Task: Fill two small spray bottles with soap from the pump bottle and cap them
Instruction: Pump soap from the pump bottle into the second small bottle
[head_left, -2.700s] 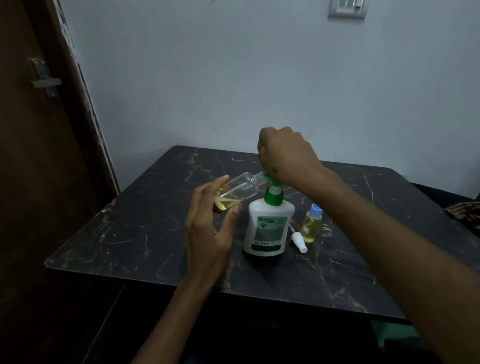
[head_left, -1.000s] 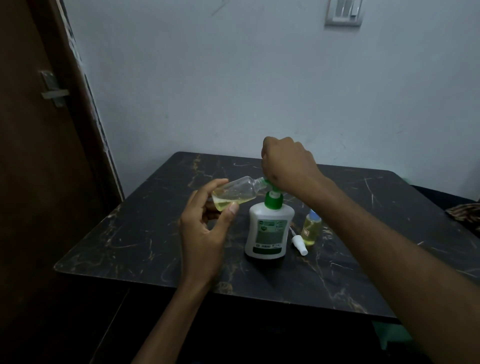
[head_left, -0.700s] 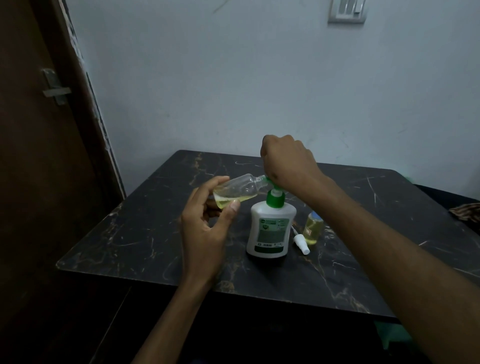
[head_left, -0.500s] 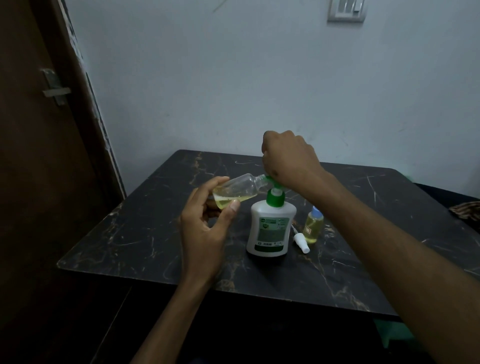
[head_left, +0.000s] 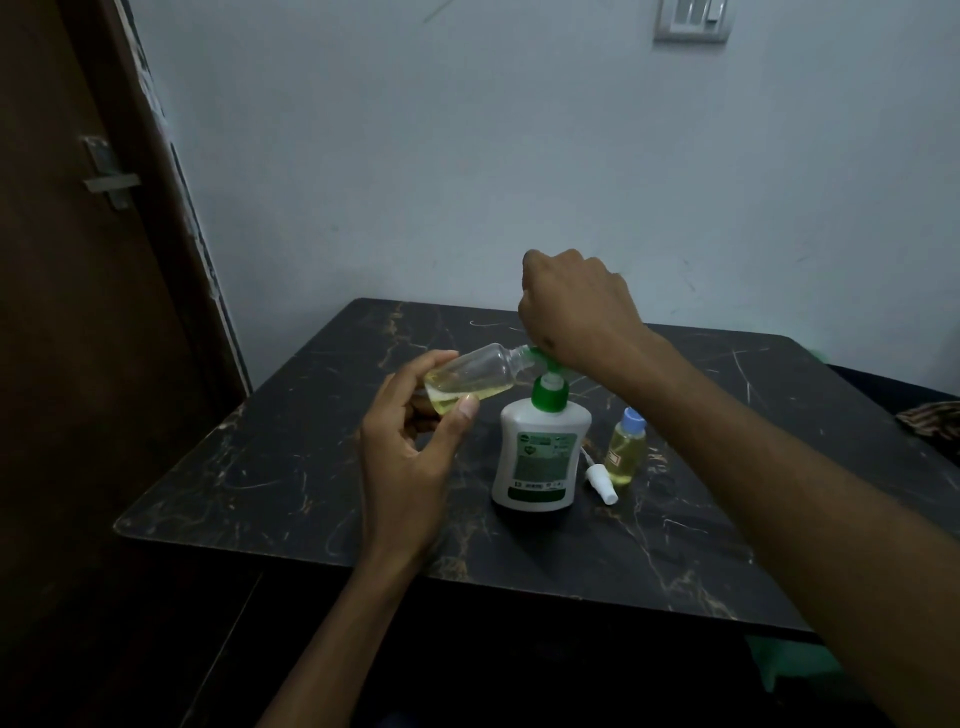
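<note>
A white pump bottle with a green collar stands mid-table. My right hand is closed over its green pump head, which shows only at the nozzle tip. My left hand holds a small clear spray bottle tilted on its side, mouth against the pump nozzle, with yellow soap pooled in its lower part. To the right of the pump bottle a second small bottle with yellow soap and a blue cap stands upright. A white spray cap with its tube lies between them.
The black marble-pattern table stands against a pale wall. A dark wooden door with a metal latch is on the left. A switch plate is on the wall above. Patterned cloth shows at the right edge.
My right hand has stayed on the pump head with small up-and-down shifts. The left hand keeps the tilted bottle at the nozzle. The view moved slightly.
</note>
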